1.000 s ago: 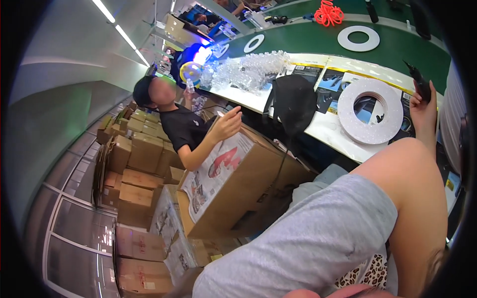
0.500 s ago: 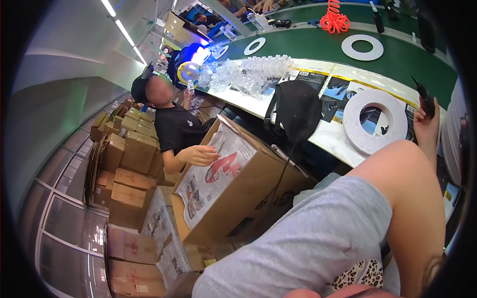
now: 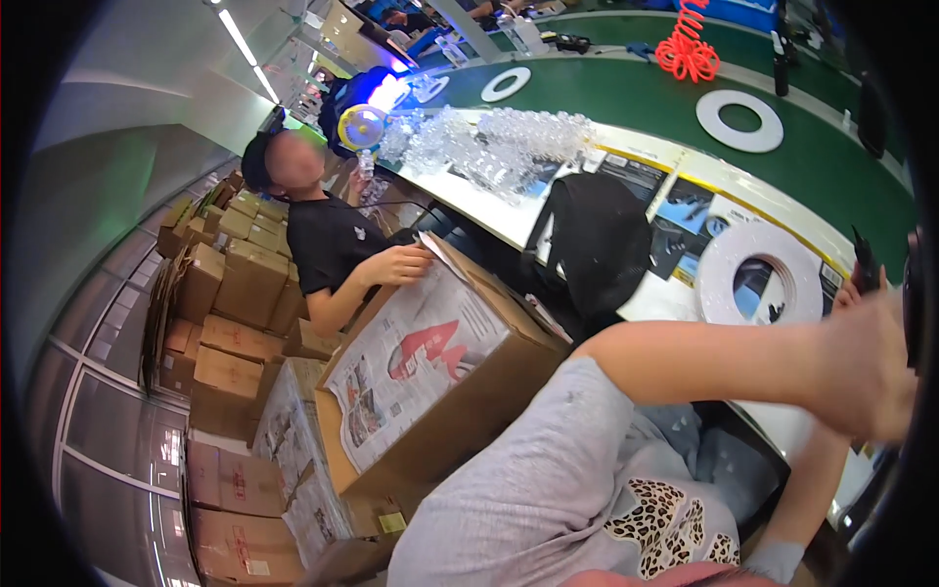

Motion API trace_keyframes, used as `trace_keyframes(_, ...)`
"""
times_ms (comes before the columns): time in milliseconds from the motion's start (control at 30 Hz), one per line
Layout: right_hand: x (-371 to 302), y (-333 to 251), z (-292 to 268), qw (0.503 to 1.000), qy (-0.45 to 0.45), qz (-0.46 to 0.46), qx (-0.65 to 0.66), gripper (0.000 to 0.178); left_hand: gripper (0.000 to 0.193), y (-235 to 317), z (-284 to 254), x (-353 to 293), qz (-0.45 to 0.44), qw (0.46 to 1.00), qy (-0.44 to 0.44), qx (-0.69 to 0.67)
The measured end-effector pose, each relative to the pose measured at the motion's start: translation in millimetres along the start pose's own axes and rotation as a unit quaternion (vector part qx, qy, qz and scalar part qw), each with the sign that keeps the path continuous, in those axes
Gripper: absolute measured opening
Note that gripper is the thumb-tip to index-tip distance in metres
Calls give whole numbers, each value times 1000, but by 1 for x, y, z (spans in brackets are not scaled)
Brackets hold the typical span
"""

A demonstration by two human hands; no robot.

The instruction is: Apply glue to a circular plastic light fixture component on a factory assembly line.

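Note:
My left arm reaches across toward the right edge from a grey sleeve. At its end my left hand [image 3: 866,372] is smeared by motion, so its fingers do not show clearly. Just beyond it, partly covered, my right hand [image 3: 847,295] is closed around a black slim tool with a thin pointed tip [image 3: 865,262]. The tool points up, and its exact kind cannot be made out. Nearest to both hands lies a stack of white rings [image 3: 719,279] on the white worktable [image 3: 670,301]. Flat printed packaging [image 3: 685,205] lies under and beside the rings.
A black backpack [image 3: 592,245] sits at the table's near edge. Clear bubbly plastic pieces [image 3: 489,142] lie farther left. White rings [image 3: 740,121] rest on the green belt [image 3: 616,88], below a coiled orange hose [image 3: 688,57]. At left a co-worker [image 3: 337,240] touches a newspaper-covered carton [image 3: 440,430]; stacked cartons [image 3: 235,372] stand behind.
My left forearm has swung up from the lower right, and its hand now comes beside my right hand. The view has shifted. The co-worker's hand has moved to the newspaper's upper edge.

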State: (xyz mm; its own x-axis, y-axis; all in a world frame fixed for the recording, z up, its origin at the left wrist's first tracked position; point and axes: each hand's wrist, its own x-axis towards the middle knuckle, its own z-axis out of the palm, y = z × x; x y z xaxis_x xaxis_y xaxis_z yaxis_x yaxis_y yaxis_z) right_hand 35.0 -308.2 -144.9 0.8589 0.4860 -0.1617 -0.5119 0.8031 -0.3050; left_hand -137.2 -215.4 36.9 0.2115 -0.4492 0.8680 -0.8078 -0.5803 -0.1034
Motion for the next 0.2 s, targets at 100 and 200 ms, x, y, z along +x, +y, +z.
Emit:
trace_keyframes(100, 6, 12, -9, 1000, 19, -3, -4, 22, 18, -61, -14, -38, -75, 975, 187, 91)
trace_keyframes(200, 13, 1, -19, 997, -64, 17, -35, 28, 21, -95, -27, -65, -163, 966, 182, 88)
